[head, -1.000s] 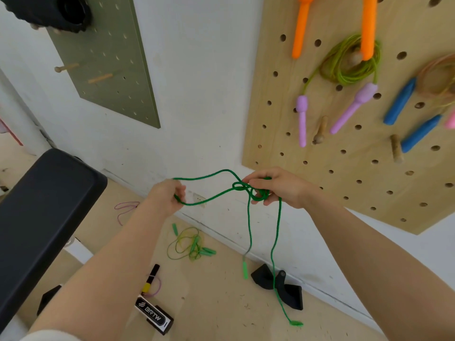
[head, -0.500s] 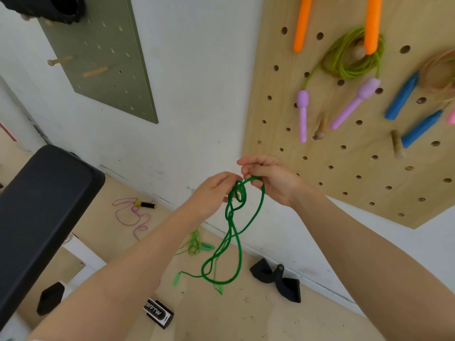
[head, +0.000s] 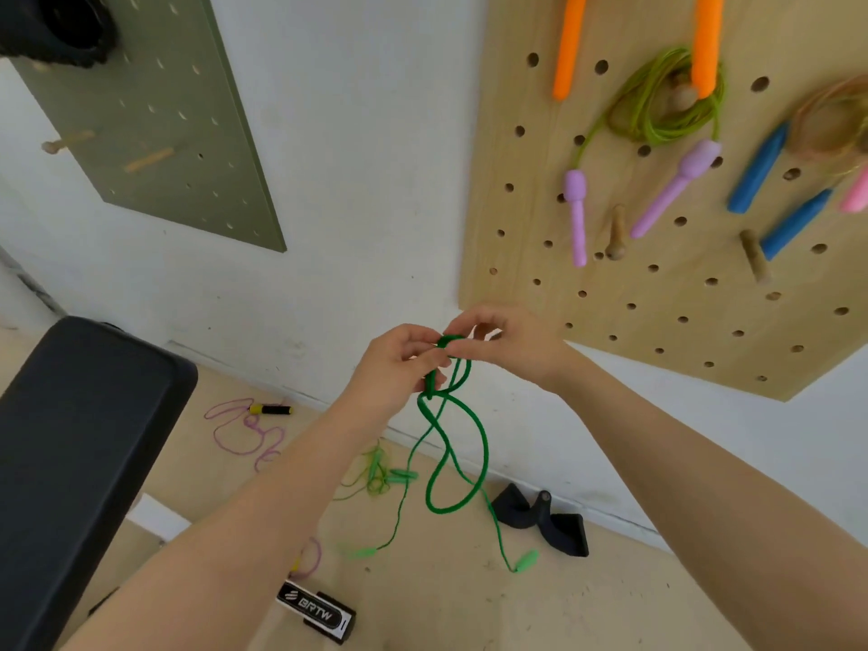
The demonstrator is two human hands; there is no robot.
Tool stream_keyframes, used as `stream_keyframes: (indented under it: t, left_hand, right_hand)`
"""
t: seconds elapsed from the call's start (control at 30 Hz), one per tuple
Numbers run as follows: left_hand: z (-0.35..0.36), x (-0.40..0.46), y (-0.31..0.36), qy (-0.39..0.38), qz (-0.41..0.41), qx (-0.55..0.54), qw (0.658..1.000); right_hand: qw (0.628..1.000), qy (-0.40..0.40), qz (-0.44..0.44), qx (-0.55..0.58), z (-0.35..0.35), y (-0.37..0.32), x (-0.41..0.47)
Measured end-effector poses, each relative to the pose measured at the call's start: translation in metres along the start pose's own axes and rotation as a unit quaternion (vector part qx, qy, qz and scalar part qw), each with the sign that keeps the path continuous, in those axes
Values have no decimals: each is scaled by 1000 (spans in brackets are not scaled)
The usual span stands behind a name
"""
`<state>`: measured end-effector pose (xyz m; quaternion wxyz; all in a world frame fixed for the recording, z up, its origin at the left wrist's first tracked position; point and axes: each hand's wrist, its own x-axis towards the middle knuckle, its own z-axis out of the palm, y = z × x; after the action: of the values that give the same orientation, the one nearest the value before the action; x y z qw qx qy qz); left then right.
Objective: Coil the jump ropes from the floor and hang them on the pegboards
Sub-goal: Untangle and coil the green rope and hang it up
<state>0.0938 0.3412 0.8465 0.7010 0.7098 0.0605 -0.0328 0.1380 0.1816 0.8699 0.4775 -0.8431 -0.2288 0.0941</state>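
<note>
A dark green jump rope [head: 453,455] hangs in loops from both my hands at the middle of the view, its two light green handles dangling just above the floor. My left hand [head: 397,368] pinches the rope where the loops cross. My right hand [head: 505,340] grips the top of the loops, fingertips touching the left hand. Behind them hangs the wooden pegboard [head: 667,293] with several coiled ropes on it and two bare pegs [head: 615,232]. A green pegboard [head: 155,129] with bare pegs hangs at the upper left.
On the floor lie a purple rope with a yellow-black handle [head: 249,429], a light green rope [head: 380,474], a black strap [head: 540,516] and a black BRTW handle [head: 317,613]. A black padded bench [head: 80,444] fills the left side.
My hands came together from spread apart. The stretched rope is now gathered into hanging loops, and both handles swing lower near the floor.
</note>
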Motion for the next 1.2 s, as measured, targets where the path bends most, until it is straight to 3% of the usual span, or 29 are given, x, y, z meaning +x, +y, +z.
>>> stream_keyframes:
  t: [0.1,0.17,0.23,0.27,0.33,0.43,0.5,0.57,0.63,0.67,0.7,0.73,0.77,0.8,0.83,0.9,0.93,0.97,1.0,1.07,1.13,1.2]
  left_hand:
    - [-6,2,-1,-7,3,0,1000]
    - [-10,3,-2,-20,15,3,1000]
    - [-20,6,-1,-22,22,-16,999]
    - [-26,7,-1,-21,18,-33,999]
    - [-39,10,-3,-21,13,-14,1000]
    - [-51,13,-10,10,29,77,997]
    - [-59,18,-12,80,69,135,985]
    - [-72,23,-15,131,96,171,972]
    - [-83,28,-18,142,90,183,969]
    - [-87,30,-20,144,73,184,969]
    - [-89,32,-22,156,51,167,972]
    - [-93,34,-24,176,20,118,977]
    - [-97,37,-26,194,-20,41,980]
    - [-102,39,-28,199,-64,-45,977]
    - [-105,42,-31,190,-102,-120,969]
    - [-108,47,-39,169,-136,-156,964]
    - [-107,49,-42,169,-133,-127,968]
    - [-106,50,-43,175,-121,-86,973]
    - [-107,51,-44,186,-107,-37,976]
    - [-114,54,-47,196,-91,46,975]
    - [-119,57,-51,140,-99,44,984]
    - [-115,58,-53,87,-117,32,989]
  right_hand:
    - [977,-34,-13,-212,3,-2,3]
    - [968,-16,38,-247,4,-1,6]
    - [985,65,143,-77,3,0,8]
    - [972,121,197,29,3,2,10]
    - [912,178,286,233,2,6,14]
    - [791,136,338,491,6,6,14]
    - [786,83,345,506,8,10,14]
    - [853,17,353,385,8,12,13]
    - [942,-37,328,60,7,17,15]
    - [950,-17,298,-94,7,21,16]
    - [946,42,270,-172,8,26,19]
    - [947,112,263,-146,9,27,20]
    - [938,198,286,3,10,26,21]
    - [894,256,315,190,13,26,23]
    - [829,277,331,357,16,24,23]
    - [718,258,329,556,23,20,24]
    - [683,241,329,605,26,19,25]
    - [679,223,339,611,28,18,25]
    - [693,212,357,589,28,16,24]
    - [796,204,384,421,23,22,24]
    - [895,196,369,156,16,32,24]
    - [927,160,311,-138,15,40,26]
